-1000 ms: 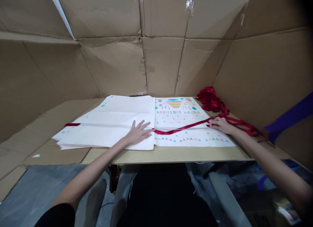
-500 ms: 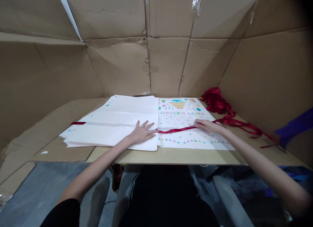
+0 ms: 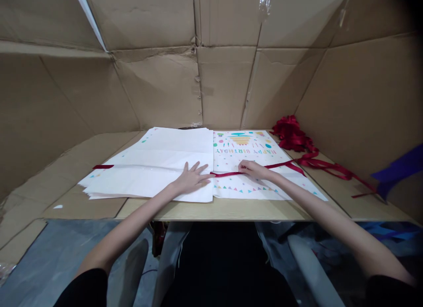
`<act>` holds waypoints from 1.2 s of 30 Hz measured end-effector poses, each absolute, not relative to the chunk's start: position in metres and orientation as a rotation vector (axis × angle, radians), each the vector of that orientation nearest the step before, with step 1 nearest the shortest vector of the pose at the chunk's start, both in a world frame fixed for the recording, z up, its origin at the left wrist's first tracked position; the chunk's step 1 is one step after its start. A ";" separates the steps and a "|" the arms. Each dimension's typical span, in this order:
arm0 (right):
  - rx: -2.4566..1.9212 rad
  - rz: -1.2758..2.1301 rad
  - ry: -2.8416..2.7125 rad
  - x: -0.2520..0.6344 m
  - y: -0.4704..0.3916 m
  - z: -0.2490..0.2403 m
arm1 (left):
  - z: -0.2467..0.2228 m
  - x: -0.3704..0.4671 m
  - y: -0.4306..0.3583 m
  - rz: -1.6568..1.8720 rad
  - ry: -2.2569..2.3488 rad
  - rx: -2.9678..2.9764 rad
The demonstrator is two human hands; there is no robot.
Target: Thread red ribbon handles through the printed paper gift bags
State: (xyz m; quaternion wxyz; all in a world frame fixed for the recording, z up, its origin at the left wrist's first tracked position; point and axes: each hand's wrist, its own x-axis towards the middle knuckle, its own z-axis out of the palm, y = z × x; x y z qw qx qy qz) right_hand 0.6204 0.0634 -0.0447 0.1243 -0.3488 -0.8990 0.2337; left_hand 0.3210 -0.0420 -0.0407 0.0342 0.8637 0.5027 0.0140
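Note:
My left hand (image 3: 192, 178) lies with fingers spread on a stack of white sheets (image 3: 158, 159), its fingertips beside the stack's right edge. A red ribbon (image 3: 226, 174) comes out at that edge and runs right across a white sheet printed with "HAPPY BIRTHDAY" (image 3: 246, 151), which appears upside down. My right hand (image 3: 253, 169) is closed in a pinch on this ribbon, over the printed sheet. Another short red ribbon end (image 3: 103, 166) shows at the stack's left side.
A heap of red ribbon (image 3: 291, 132) lies at the back right, with loose strands trailing to the right. A purple strip (image 3: 399, 168) hangs by the right cardboard wall. Cardboard panels (image 3: 158, 86) enclose the back and sides. The wooden table edge (image 3: 224, 210) runs in front.
My right hand has slid left along the ribbon, toward my left hand. The ribbon to its right now lies across the printed sheet with a loose bend. My left hand stays put.

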 end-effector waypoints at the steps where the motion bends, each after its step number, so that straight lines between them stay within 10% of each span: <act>1: -0.993 0.669 -2.621 0.610 0.061 -0.044 | -0.041 0.321 -0.042 0.042 1.543 2.660; 21: -0.886 0.865 -2.444 0.539 0.045 -0.053 | -0.016 0.291 -0.043 0.522 1.570 2.385; 36: -1.108 0.364 -2.509 0.511 0.012 -0.048 | -0.030 0.260 -0.042 0.044 1.767 2.366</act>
